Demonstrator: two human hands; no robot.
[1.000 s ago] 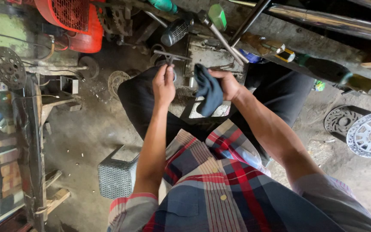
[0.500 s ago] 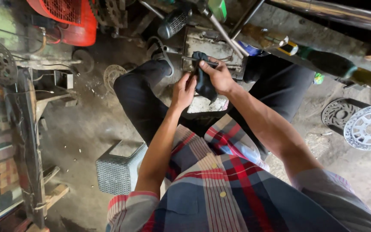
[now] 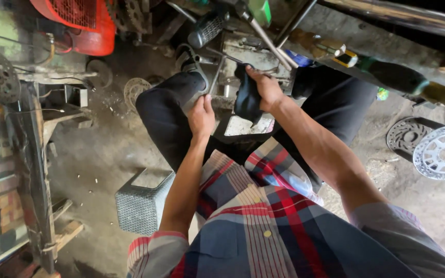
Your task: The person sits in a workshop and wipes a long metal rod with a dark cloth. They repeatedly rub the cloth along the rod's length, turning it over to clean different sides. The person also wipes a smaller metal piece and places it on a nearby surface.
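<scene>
T-handle wrench point(image 3: 215, 72) now lower, upper centre of frame; left hand point(image 3: 202, 116) slid down, fingers wrapped on its shaft. Right hand point(image 3: 266, 87) moved up w/ dark rag point(image 3: 246, 100), pinching it—wiping continues.

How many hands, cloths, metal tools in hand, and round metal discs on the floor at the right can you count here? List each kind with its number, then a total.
Hands: 2, left hand and right hand
Dark cloth: 1
T-shaped metal tool: 1
Round discs at right: 2, silver disc and dark disc
Total: 6
</scene>
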